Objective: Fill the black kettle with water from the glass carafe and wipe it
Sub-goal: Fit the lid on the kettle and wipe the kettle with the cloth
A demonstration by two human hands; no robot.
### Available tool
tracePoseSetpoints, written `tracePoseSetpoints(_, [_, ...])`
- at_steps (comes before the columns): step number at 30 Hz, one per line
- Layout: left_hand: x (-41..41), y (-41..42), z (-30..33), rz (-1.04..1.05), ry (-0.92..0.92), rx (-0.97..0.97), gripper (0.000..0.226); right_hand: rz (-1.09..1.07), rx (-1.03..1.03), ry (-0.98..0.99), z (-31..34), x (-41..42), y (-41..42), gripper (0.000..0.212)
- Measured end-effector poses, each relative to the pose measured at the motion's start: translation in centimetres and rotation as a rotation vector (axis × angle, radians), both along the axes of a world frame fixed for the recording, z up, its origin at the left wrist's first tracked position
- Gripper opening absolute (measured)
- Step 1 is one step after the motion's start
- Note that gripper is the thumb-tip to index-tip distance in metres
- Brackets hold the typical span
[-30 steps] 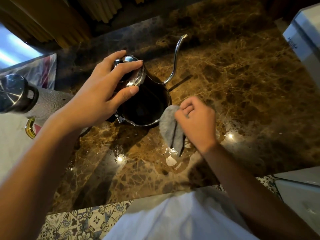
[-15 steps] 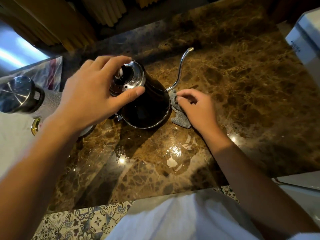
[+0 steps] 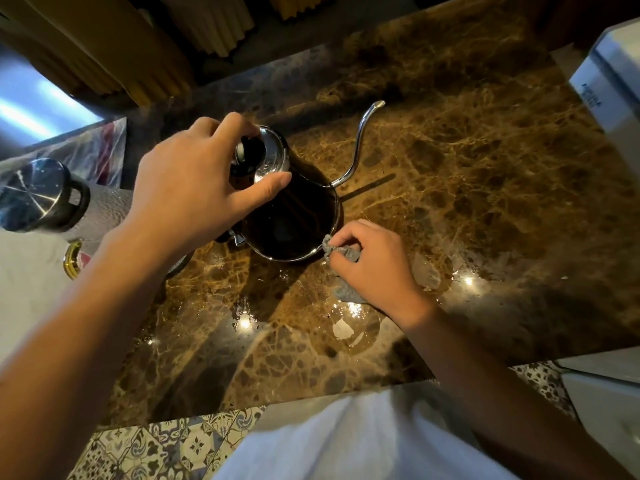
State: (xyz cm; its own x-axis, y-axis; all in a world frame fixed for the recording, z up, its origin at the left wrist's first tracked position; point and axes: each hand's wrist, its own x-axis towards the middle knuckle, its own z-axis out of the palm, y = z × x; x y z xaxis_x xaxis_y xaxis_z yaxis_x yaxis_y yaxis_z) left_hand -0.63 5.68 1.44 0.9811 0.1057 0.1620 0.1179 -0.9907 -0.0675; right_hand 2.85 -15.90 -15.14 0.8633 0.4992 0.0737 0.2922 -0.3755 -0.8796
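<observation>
The black kettle (image 3: 294, 216) stands near the middle of the frame on the brown marble counter (image 3: 485, 188), with its lid (image 3: 270, 157) on and its thin curved spout (image 3: 360, 140) pointing toward the upper right. The left hand (image 3: 194, 188) reaches in from the lower left and is clamped over the top of it, fingers curled round the knob and thumb pressed against the edge of the lid, holding the kettle steady. The right hand (image 3: 374, 268) sits just right of the kettle's base, pinching a small grey cloth (image 3: 341, 252) whose bunched end touches the lower rim of the kettle; another bit of the cloth shows under the hand, resting on the counter.

With the lid closed and the cloth at work, I'd judge the filling is already done, though the water level cannot be seen. No glass carafe is in sight. So this looks like the wiping stage, low on the right side of the body. The rest of the kettle's surface may yet need a pass. Wet patches (image 3: 346, 329) glisten on the counter below the kettle, toward the bottom centre, so there is some spill left too. A steel-lidded mug (image 3: 38, 195) stands at the far left, well apart from the work.
</observation>
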Motion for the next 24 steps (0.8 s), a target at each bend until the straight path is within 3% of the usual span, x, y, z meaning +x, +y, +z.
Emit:
tracePoseSetpoints(5, [0.2,1.1,0.4,-0.1,0.031,-0.15,0.075,-0.189,0.161,0.306,0.5,2.8,-1.7,0.009])
tracePoseSetpoints(7, [0.4,2.2,1.0,-0.178,0.089,-0.269,0.074,-0.301,0.164,0.287,0.9,4.6,-2.8,0.002])
tracePoseSetpoints(9, [0.8,3.2,1.6,-0.247,0.16,-0.393,0.07,-0.395,0.186,0.227,1.6,6.2,-3.6,0.012])
tracePoseSetpoints(13, [1.5,3.6,2.6,-0.245,0.335,-0.543,0.062,-0.207,0.285,0.279,2.9,6.4,-2.7,0.019])
tracePoseSetpoints(16, [1.3,2.6,3.0,-0.204,0.331,-0.363,0.068,-0.114,0.295,0.246,3.0,5.4,-1.3,0.018])
tracePoseSetpoints(20, [1.1,0.0,2.0,-0.052,0.218,-0.039,0.08,-0.07,0.388,0.45,3.2,5.7,-1.5,0.023])
tracePoseSetpoints(24, [1.4,-0.6,1.3,-0.079,0.17,0.002,0.076,0.06,0.341,0.436,3.2,5.7,-2.0,0.027])
